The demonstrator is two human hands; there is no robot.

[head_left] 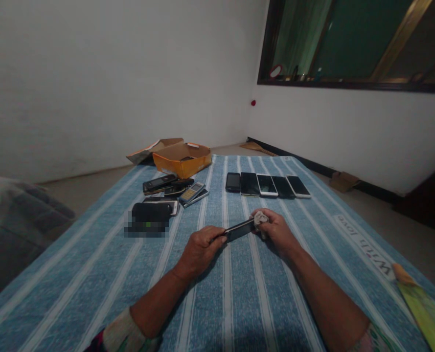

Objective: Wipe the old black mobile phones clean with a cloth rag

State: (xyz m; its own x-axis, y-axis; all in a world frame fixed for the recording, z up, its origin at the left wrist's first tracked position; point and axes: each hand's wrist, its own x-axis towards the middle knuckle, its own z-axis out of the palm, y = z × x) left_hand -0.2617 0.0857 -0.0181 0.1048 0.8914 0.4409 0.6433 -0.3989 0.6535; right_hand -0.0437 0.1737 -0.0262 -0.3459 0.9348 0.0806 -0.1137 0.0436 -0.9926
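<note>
My left hand [198, 252] and my right hand [276, 232] hold a dark smartphone [239, 230] between them, tilted, just above the blue striped sheet [224, 298]. The left hand grips one end of the phone. The right hand pinches the other end together with a crumpled white cloth [260, 219]. Beyond my hands, several smartphones lie side by side in a row [266, 185], screens up. To the left is a loose pile of older mobile phones [176, 189], including a keypad phone [192, 192]. A dark device [150, 217] in front of the pile is partly blurred out.
An open orange cardboard box [182, 159] stands at the far edge of the sheet. A grey cushion [15, 230] lies to the left, and a yellow-green strip [423, 308] lies at the lower right corner. White walls and a dark-framed window [349, 44] rise behind.
</note>
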